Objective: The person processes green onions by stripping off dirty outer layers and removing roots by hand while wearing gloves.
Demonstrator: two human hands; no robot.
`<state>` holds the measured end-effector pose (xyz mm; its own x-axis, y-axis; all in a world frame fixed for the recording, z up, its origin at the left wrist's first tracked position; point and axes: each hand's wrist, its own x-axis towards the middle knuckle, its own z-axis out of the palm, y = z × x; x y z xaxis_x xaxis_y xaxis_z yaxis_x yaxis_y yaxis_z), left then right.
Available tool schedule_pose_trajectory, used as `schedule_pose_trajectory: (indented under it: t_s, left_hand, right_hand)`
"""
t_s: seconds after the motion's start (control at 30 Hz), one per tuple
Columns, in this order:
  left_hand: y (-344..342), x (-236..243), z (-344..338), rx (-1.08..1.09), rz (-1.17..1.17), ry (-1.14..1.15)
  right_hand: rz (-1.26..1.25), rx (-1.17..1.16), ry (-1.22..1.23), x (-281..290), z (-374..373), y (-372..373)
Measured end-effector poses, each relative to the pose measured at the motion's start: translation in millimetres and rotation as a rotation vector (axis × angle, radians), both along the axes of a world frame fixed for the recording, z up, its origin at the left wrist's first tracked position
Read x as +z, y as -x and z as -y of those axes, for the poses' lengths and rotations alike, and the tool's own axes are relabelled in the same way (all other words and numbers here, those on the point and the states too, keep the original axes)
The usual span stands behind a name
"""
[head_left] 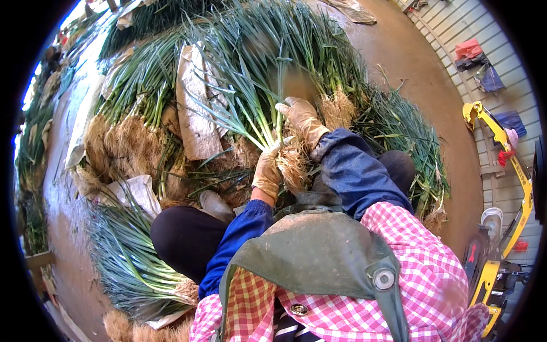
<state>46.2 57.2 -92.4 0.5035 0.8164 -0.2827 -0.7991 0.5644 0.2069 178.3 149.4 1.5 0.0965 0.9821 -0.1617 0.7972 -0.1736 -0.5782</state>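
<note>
My left hand [266, 174], in a tan work glove, is closed around the white lower stems of a small bunch of green onions [259, 122]. Their pale, stringy roots [293, 162] hang out to the right of that hand, and the leaves fan up and away to the left. My right hand [305, 118], gloved alike, is at the right side of the bunch. Its fingertips close on a stalk there; part of the grip is hidden. Just beyond both hands lies a large heap of green onions [250, 43], with a root clump [337, 109] beside my right hand.
More rooted bundles [134, 142] lie at the left, with a pale sack sheet [196, 102] between piles. Another pile [128, 256] is by my left knee, and one [407, 137] at the right. A yellow machine arm [515, 165] stands by the ribbed wall [450, 40].
</note>
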Motion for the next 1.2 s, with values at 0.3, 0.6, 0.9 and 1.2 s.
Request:
schedule_pose_trajectory:
  t_s: [0.3, 0.6, 0.9, 1.2]
  left_hand:
    - [8, 20, 3, 0.072, 0.116, 0.141]
    - [-9, 35, 7, 0.113, -0.184, 0.077]
    - [-3, 26, 2, -0.028, 0.134, 0.051]
    - [5, 19, 6, -0.098, 0.383, 0.086]
  right_hand:
    - [-1.251, 0.084, 0.042, 25, 80, 4]
    - [-1.515, -0.177, 0.209, 32, 121, 15]
    - [-1.562, -0.030, 0.011, 27, 56, -48]
    - [-1.428, -0.066, 0.318, -2, 7, -2]
